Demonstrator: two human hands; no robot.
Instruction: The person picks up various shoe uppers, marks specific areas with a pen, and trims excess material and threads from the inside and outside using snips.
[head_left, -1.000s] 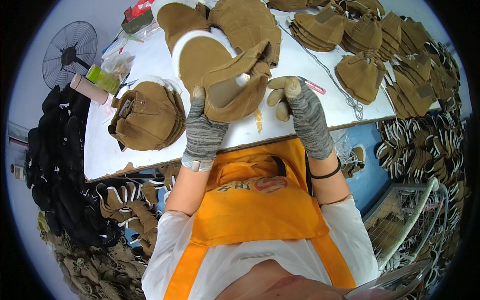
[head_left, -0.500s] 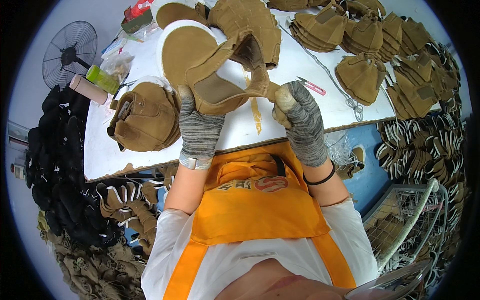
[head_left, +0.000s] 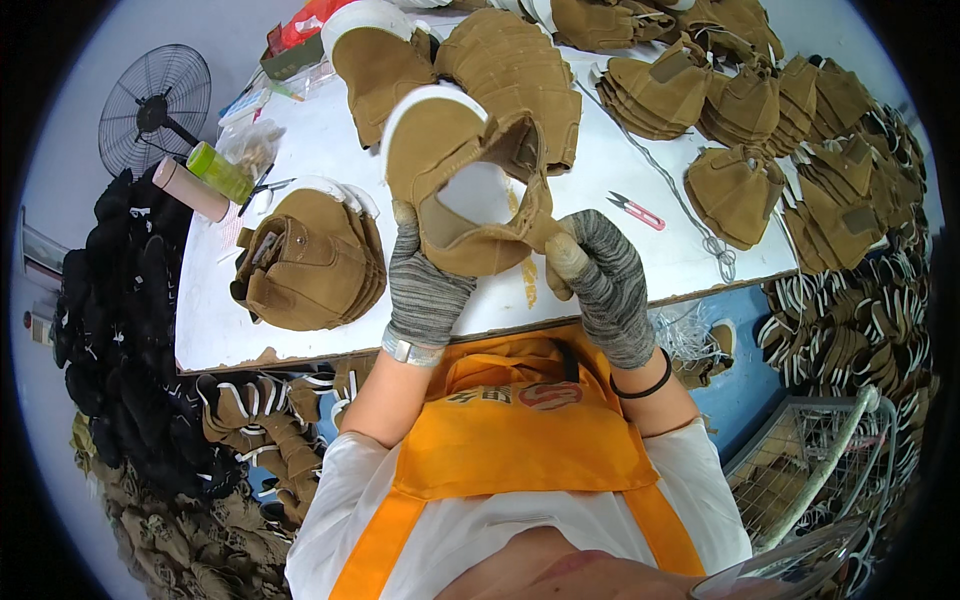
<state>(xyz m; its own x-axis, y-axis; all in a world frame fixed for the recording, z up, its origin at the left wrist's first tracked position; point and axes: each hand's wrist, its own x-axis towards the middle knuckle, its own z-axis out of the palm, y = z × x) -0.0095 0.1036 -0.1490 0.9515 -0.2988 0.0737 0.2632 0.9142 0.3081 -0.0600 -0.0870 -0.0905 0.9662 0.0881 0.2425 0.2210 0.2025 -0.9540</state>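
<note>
Between my two gloved hands hangs a brown shoe upper (head_left: 470, 250) with a white-edged toe, raised over the near side of the table; its opening shows the tabletop through it. My left hand (head_left: 425, 290), in a grey striped glove, grips its left lower side, the thumb on the outside. At the narrow strap-like end on the right, my right hand (head_left: 600, 280) pinches the material between thumb and fingers. Left of my left hand lies a stack of finished-looking brown uppers (head_left: 320, 260). Small pink-handled thread snips (head_left: 637, 211) rest on the table to the right.
The white table (head_left: 300, 345) carries stacked brown pieces (head_left: 510, 75) at the back and more piles (head_left: 735, 195) on the right. A grey cord (head_left: 655, 150) runs beside them. At left are a green-lidded jar (head_left: 220, 172), a pink cup (head_left: 190, 190) and a fan (head_left: 152, 110). A wire cart (head_left: 800, 450) stands lower right.
My view has shifted, so the table sits lower in the picture. Both hands keep their hold on the upper, which is tilted a little, its white-edged toe now showing more clearly.
</note>
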